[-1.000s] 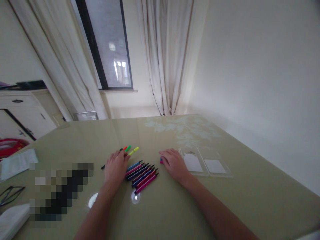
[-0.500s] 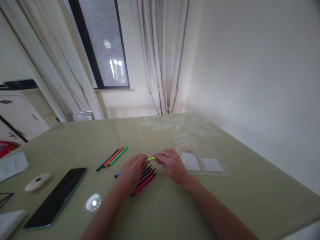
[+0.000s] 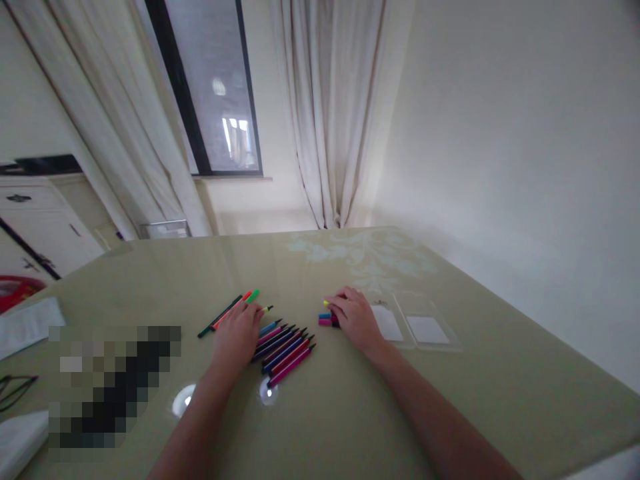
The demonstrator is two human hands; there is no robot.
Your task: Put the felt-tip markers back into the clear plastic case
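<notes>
My left hand [image 3: 239,332] is closed around a yellow marker; its bare dark tip [image 3: 269,309] sticks out to the right. Between the thumb and fingers of my right hand [image 3: 354,317] is a yellow marker cap [image 3: 327,303]. Beneath that hand lie loose caps, among them a blue cap [image 3: 325,316] and a magenta cap [image 3: 325,323], partly hidden by my fingers. A row of uncapped markers [image 3: 287,353] in blue, purple and pink lies between my hands, tips pointing up and right. Capped markers [image 3: 220,316] in dark green, orange and bright green lie just behind my left hand.
A clear plastic case [image 3: 434,333] with white cards lies opened at the right. Pixelated things [image 3: 115,387] cover the table's left side, near a folded white packet [image 3: 31,327] and a dark cable [image 3: 17,393]. A wall runs along the right edge.
My hands have moved apart: the yellow cap has come off the marker. My left hand went left with the marker, while my right went slightly right with the cap, uncovering loose caps.
</notes>
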